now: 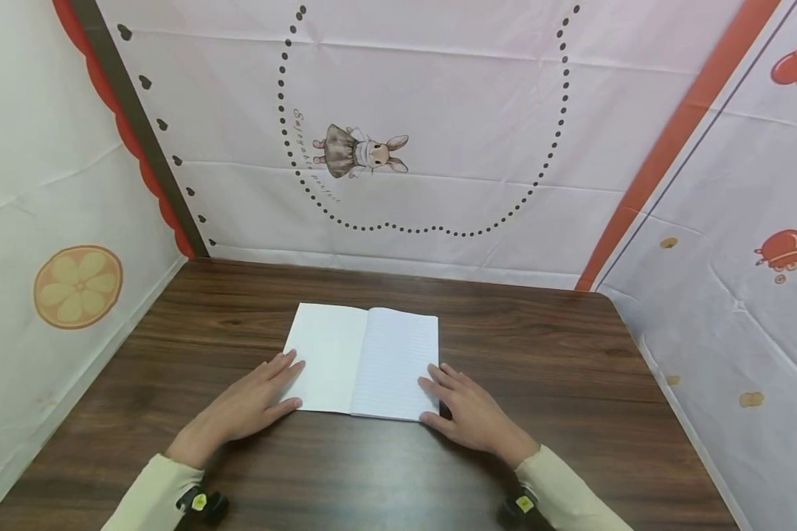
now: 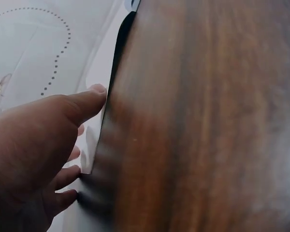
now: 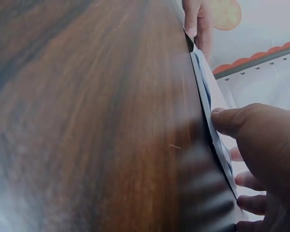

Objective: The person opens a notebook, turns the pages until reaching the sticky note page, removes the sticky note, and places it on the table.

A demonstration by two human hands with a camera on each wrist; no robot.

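Observation:
A notebook lies open on the wooden table, its left page blank and its right page ruled with lines. On the left page's outer edge rests my left hand, fingers spread and fairly straight, thumb near the bottom corner. My right hand lies the same way over the right page's outer edge. In the left wrist view, the left thumb is at the notebook's near edge. The right wrist view has the right thumb against the edge of the stacked pages, with the other fingers farther along the side.
The dark wood table extends around the notebook. White printed cloth hangs behind it, with more cloth on the left and right sides. Small black devices are strapped at both wrists.

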